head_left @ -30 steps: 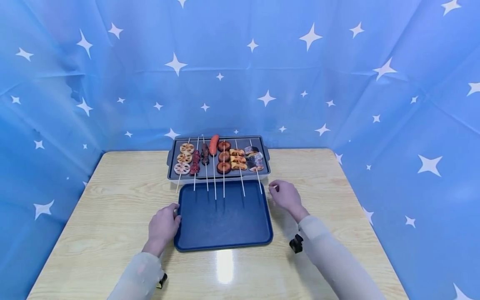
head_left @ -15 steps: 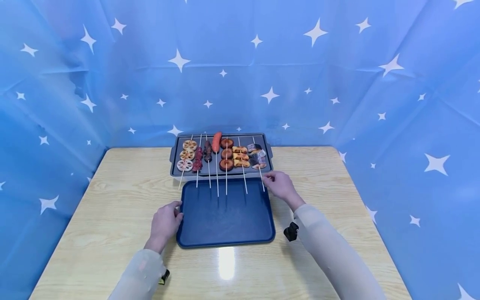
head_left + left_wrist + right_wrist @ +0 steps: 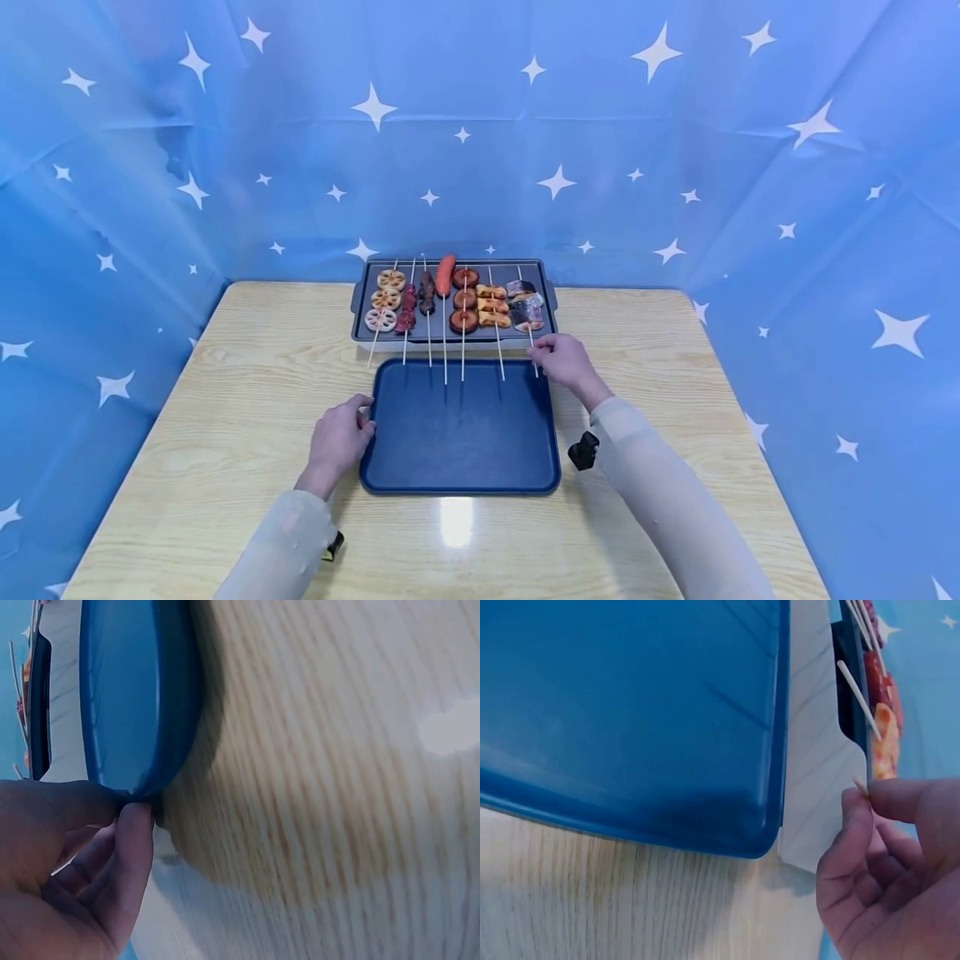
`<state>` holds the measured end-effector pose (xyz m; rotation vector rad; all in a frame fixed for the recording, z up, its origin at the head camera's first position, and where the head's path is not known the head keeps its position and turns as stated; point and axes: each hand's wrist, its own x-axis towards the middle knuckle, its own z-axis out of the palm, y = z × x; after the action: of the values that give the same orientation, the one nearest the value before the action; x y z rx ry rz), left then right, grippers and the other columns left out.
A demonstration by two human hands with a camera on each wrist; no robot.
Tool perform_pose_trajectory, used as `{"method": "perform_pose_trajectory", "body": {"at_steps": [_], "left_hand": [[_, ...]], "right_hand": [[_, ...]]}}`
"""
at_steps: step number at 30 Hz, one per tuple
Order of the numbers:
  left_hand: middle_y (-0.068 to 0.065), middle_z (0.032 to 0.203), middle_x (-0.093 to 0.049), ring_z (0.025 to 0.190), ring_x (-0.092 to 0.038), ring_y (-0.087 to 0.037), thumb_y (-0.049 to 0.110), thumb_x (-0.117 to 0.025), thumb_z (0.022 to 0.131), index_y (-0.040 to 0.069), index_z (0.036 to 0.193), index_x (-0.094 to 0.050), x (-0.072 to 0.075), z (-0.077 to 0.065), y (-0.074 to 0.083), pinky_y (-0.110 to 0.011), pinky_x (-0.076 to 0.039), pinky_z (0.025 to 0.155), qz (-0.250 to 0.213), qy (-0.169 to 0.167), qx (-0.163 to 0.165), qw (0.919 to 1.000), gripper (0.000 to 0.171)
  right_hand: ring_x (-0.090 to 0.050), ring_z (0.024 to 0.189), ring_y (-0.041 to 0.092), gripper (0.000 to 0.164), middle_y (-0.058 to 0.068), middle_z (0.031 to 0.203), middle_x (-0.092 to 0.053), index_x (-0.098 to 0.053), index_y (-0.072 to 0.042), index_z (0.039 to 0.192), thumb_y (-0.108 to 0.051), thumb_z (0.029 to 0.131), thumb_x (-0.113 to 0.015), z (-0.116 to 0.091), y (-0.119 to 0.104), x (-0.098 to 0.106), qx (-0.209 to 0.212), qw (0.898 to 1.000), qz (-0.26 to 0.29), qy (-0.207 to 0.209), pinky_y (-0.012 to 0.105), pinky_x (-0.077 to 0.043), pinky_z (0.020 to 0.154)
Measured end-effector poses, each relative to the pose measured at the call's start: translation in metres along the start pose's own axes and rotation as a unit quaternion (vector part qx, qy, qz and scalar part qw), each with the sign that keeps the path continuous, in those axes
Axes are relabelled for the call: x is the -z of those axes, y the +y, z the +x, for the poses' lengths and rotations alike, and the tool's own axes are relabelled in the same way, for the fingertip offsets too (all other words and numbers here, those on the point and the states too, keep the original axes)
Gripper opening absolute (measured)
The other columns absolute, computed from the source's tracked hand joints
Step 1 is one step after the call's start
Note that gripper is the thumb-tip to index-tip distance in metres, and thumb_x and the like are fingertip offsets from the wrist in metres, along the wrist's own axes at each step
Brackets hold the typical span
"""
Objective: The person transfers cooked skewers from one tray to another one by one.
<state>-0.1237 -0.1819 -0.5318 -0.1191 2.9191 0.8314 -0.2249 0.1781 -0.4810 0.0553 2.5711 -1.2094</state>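
Observation:
My right hand (image 3: 562, 360) pinches the stick of the fish skewer (image 3: 527, 312) at the right end of the grill (image 3: 538, 272). In the right wrist view the stick's end (image 3: 861, 785) pokes out between thumb and fingertip. The fish pieces lie on the grill plate. My left hand (image 3: 339, 437) holds the left edge of a dark blue tray (image 3: 465, 437); the left wrist view has thumb and finger meeting at the tray's rim (image 3: 142, 791). Nothing lies on the tray, though several skewer sticks reach over its far edge.
Left to right on the grill lie skewers of lotus root (image 3: 386, 300), red meat (image 3: 407, 310), dark meat (image 3: 427, 292), a sausage (image 3: 445, 275), mushrooms (image 3: 464, 298) and yellow pieces (image 3: 492, 305). All stand on a wooden table (image 3: 262, 375) before a blue star-patterned curtain (image 3: 480, 200).
My right hand has moved left from beside the tray's far right corner onto the fish skewer's stick and pinches it. The left hand stays at the tray. The head view has shifted slightly.

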Motion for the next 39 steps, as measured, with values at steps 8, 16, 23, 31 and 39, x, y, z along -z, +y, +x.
{"method": "perform_pose_trajectory", "body": {"at_steps": [8,16,23,31,39], "left_hand": [[0.001,0.072,-0.060,0.059,-0.052,-0.013,0.012,-0.068,0.087,0.008,0.124,-0.061,-0.002,0.000,0.000,-0.028,-0.039,0.054,-0.001,-0.006,0.010,0.9999,0.038],[0.001,0.072,-0.058,0.057,-0.050,-0.014,0.011,-0.067,0.085,0.006,0.119,-0.060,-0.001,-0.002,0.001,-0.028,-0.037,0.051,-0.002,-0.002,0.002,1.0000,0.035],[0.001,0.072,-0.059,0.057,-0.051,-0.014,0.011,-0.067,0.086,0.007,0.120,-0.059,-0.002,-0.003,0.002,-0.028,-0.037,0.050,0.003,-0.008,0.007,0.9999,0.035],[-0.001,0.074,-0.061,0.057,-0.052,-0.014,0.013,-0.066,0.088,0.008,0.122,-0.058,0.000,-0.002,0.004,-0.028,-0.039,0.051,0.008,-0.022,0.014,0.9996,0.035],[-0.002,0.073,-0.061,0.055,-0.052,-0.015,0.012,-0.067,0.088,0.007,0.123,-0.058,0.001,-0.004,0.006,-0.028,-0.038,0.050,0.011,-0.025,0.017,0.9995,0.036]], "right_hand": [[-0.057,0.071,0.018,0.027,0.003,0.080,-0.059,-0.062,-0.001,0.116,-0.020,0.098,-0.056,0.004,-0.003,0.001,-0.030,0.998,0.049,-0.018,0.037,-0.050,0.065],[-0.052,0.066,0.012,0.024,0.005,0.080,-0.055,-0.059,0.006,0.113,-0.011,0.096,-0.056,0.004,-0.007,0.000,-0.037,0.992,0.122,-0.026,0.027,-0.053,0.065],[-0.052,0.068,0.012,0.021,0.002,0.078,-0.052,-0.058,0.006,0.110,-0.011,0.097,-0.054,0.004,-0.005,0.000,-0.033,0.992,0.114,-0.034,0.032,-0.055,0.071],[-0.051,0.066,0.011,0.013,-0.003,0.070,-0.043,-0.055,0.004,0.097,-0.009,0.097,-0.055,-0.015,-0.002,0.012,-0.010,0.994,0.100,-0.040,0.033,-0.053,0.070],[-0.058,0.065,0.009,0.013,-0.003,0.072,-0.052,-0.058,0.007,0.099,-0.005,0.095,-0.057,-0.045,0.008,0.027,0.018,0.995,0.085,-0.051,0.027,-0.055,0.064]]}}
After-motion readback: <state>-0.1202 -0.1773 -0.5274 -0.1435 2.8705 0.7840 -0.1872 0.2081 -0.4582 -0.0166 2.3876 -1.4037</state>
